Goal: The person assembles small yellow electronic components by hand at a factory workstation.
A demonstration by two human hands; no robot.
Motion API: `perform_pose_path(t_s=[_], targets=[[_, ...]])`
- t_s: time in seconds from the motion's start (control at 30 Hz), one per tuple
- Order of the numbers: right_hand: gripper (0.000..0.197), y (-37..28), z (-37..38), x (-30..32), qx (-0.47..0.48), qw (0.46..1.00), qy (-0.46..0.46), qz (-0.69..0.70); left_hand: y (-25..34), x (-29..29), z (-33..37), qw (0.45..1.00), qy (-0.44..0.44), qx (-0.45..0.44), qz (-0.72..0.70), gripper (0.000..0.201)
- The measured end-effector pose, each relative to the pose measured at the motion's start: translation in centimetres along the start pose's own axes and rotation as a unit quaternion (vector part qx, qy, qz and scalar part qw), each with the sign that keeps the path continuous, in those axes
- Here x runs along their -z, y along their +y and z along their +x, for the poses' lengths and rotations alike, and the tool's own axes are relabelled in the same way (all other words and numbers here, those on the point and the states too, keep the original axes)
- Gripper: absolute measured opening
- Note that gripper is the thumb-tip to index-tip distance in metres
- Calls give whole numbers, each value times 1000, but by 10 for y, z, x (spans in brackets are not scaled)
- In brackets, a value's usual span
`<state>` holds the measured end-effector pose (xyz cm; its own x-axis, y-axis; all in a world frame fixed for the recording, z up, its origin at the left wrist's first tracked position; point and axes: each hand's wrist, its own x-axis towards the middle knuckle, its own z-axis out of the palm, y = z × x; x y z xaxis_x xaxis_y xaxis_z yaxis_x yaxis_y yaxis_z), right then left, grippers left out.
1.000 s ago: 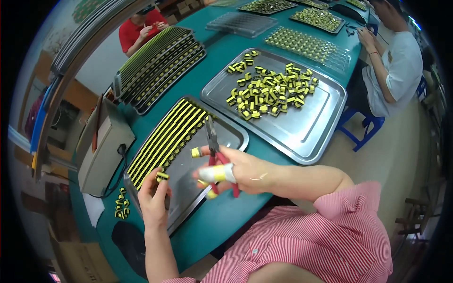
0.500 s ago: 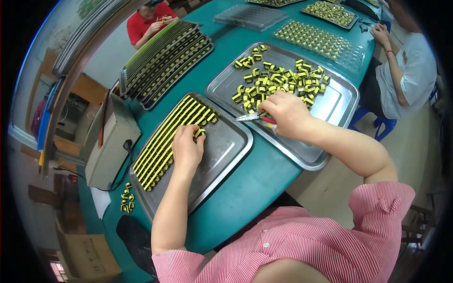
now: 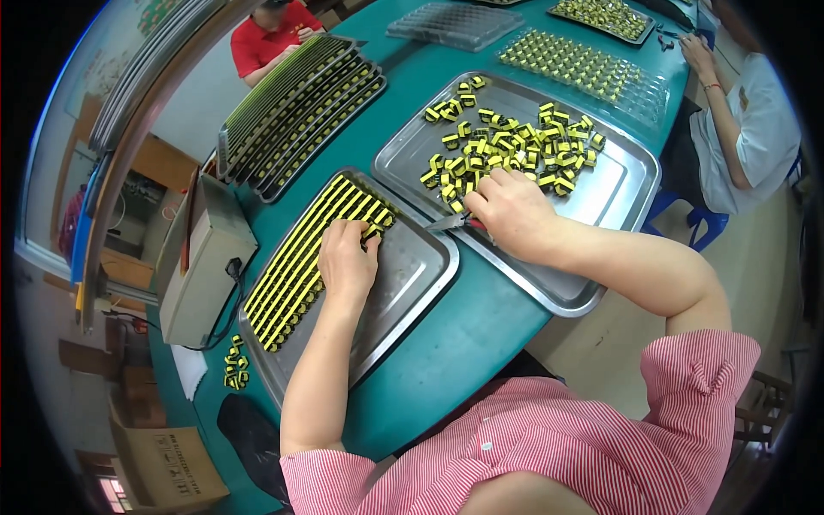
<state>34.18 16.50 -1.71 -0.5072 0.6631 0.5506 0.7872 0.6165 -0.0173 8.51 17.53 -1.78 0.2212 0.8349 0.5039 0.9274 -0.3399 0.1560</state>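
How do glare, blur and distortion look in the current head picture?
Head view: glare streaks on the large rectangular silver metal tray; head view: fisheye bows the stack of grey metal trays; head view: the bare left hand and bare right hand look fairly sharp.

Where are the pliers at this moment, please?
Near the middle of the head view, the pliers are in the right hand, their tips pointing left toward the tray of lined-up parts.

Red-and-white striped shirt (image 3: 558, 455); short sleeves (image 3: 697, 386); small pale button (image 3: 487, 445).
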Motion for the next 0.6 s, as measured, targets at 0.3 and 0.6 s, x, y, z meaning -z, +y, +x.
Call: perform_pose_path(t_s=[0.3,0.6], targets=[[35,-3,1,19,-91,990,-8,109,13,3,9,996,-55,38,56,18],[36,-47,7,60,-105,954,27,279,18,33,-8,997,-12,66,-44,30]])
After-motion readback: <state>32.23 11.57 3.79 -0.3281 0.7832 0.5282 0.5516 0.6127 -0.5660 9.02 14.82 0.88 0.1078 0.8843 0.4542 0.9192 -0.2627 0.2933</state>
